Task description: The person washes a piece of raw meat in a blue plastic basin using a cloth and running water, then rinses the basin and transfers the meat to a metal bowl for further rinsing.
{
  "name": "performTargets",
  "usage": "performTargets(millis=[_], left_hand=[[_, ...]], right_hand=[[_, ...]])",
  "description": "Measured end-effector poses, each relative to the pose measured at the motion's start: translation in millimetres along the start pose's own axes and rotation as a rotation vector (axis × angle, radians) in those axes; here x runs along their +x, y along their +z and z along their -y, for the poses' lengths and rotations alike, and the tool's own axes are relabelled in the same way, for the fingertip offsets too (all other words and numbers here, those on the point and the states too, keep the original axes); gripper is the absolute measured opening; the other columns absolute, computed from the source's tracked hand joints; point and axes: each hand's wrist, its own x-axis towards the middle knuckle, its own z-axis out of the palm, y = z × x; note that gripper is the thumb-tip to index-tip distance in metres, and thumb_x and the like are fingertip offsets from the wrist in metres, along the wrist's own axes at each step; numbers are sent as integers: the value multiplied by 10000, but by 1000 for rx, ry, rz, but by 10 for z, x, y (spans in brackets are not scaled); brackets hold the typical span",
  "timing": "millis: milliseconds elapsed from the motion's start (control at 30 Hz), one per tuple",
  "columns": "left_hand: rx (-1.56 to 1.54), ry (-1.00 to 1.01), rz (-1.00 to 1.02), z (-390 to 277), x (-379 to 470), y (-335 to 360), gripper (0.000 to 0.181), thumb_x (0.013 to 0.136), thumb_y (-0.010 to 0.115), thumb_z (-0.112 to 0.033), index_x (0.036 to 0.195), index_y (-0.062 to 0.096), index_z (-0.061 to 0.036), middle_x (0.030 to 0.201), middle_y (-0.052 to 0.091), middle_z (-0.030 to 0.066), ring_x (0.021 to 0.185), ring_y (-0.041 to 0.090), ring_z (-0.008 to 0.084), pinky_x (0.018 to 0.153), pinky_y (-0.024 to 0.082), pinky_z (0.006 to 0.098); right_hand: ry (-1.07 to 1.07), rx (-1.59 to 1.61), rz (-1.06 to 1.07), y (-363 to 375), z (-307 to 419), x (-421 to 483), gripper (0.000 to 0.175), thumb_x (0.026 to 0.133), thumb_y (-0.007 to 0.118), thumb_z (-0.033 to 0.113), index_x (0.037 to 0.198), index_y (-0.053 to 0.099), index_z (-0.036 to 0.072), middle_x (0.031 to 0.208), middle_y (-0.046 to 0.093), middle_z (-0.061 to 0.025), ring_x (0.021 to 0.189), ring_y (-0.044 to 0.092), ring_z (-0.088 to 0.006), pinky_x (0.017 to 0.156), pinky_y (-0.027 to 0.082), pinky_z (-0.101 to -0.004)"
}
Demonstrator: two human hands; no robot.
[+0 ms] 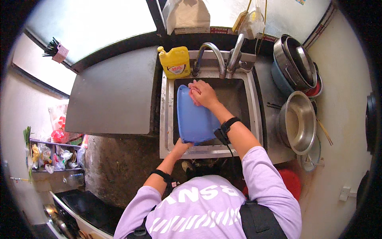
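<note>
A blue plastic basin or tray (195, 121) is tilted over the metal sink (256, 119). My left hand (180, 148) grips its near rim at the lower left corner; the fingertips are partly hidden by the rim. My right hand (206, 95) holds a bunched pink cloth (195, 92) against the far right part of the blue surface. Behind the sink rises a curved metal faucet (216, 52), with a second metal spout (237, 50) beside it. I cannot see any water running from either. A yellow plastic jug (176, 63) stands at the back left corner of the sink.
On the right counter lean stacked metal pots (294, 65) and a steel bowl (299, 122), with chopsticks (324, 131) by the wall. A grey metal countertop (113, 95) lies to the left. Lower left are a rack of bagged goods (56, 155) and a black stove top (86, 206).
</note>
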Motion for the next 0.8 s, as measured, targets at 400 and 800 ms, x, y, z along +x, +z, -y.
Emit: performTargets(millis=[400,800], left_hand=[[-155,75,174,-1085,430,-64,345,672,485,43,992,597,-18,784,556,23,653,518,142,589,449,276],[-69,116,169,-942,68,156,457,638,424,103,1043,623,28,920,677,82,801,631,163,715,499,284]], right_hand=[[-250,-295,-210,-291,636,-823,337,802,587,160,1113,569,31,1124,585,-169,1160,512,-374,1059,317,-529],[712,186,188,-270,-307,-113,318,929,425,277,1058,583,32,1047,646,-155,925,613,-376,804,487,-486]])
